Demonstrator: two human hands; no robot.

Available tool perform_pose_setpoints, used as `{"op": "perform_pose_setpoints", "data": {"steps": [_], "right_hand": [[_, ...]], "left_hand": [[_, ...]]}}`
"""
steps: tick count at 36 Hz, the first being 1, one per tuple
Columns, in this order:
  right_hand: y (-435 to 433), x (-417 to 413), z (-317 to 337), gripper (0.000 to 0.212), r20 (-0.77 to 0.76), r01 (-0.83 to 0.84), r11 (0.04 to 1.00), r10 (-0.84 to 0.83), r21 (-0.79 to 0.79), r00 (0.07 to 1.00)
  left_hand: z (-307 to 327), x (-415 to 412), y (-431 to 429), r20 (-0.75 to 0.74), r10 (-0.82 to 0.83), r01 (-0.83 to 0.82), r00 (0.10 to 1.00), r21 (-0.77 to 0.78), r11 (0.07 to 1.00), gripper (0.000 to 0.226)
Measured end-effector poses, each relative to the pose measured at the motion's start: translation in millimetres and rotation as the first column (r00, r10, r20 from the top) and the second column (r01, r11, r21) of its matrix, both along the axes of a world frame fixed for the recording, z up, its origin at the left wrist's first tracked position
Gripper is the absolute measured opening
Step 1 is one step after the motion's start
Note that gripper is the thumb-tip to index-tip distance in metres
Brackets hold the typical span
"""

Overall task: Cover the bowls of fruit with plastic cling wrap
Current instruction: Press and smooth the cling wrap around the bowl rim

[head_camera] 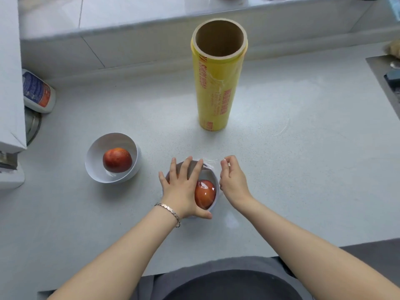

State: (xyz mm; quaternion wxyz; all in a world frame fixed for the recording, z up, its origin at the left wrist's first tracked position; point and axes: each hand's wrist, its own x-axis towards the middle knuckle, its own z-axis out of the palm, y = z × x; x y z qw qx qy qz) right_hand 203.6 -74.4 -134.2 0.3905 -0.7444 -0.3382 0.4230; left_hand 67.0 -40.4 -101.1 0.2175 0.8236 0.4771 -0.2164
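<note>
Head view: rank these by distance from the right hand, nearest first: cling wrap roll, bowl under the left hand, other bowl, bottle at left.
From the right hand, pinching the cling film:
1. Bowl under the left hand, right beside it.
2. Cling wrap roll, upright, farther back.
3. Other bowl, off to the left.
4. Bottle, far left edge.

The near bowl [206, 175], white, sits by the front edge of the counter [303, 152]; clear film [208, 163] lies glossy over its red fruit [205, 197] and rim. The left bowl [94, 161], white, upright, holds a second red fruit [117, 160]; film there cannot be confirmed. The yellow cling wrap roll [216, 89] stands upright toward the back edge, cardboard core open.
</note>
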Motion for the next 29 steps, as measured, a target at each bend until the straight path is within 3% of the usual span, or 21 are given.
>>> {"op": "perform_pose_setpoints", "data": {"steps": [7, 17, 19, 23, 27, 29], "right_hand": [[0.4, 14.5, 0.9, 0.018, 0.157, 0.024, 0.999, -0.029, 0.037, 0.987], [24.1, 17.2, -16.6, 0.025, 0.106, -0.006, 0.973, 0.031, -0.231, 0.994], [27.7, 23.4, -15.6, 0.029, 0.032, 0.018, 0.957, -0.009, -0.291, 0.999], [20.1, 29.0, -8.3, 0.038, -0.412, 0.037, 0.931, -0.196, -0.363, 0.89], [0.5, 17.2, -4.5, 0.04, -0.532, -0.237, 0.884, -0.016, -0.404, 0.847], [-6.0, 9.9, -5.2, 0.037, -0.54, -0.281, 0.89, 0.048, -0.359, 0.84]], "left_hand": [[0.9, -0.3, 1.3, 0.001, -0.009, 0.009, 1.0, -0.019, 1.0, 0.135], [-0.5, 3.3, -2.9, 0.051, 0.114, -0.113, 0.992, -0.022, 0.993, 0.135], [-0.4, 5.6, -5.5, 0.062, 0.223, -0.221, 0.973, -0.034, 0.975, 0.134], [0.5, 8.5, -9.6, 0.099, 0.492, -0.487, 0.865, -0.075, 0.87, 0.132], [8.4, 7.9, -12.1, 0.08, 0.65, -0.636, 0.756, -0.146, 0.758, 0.133], [11.3, 3.5, -13.3, 0.068, 0.658, -0.644, 0.75, -0.151, 0.75, 0.136]]}}
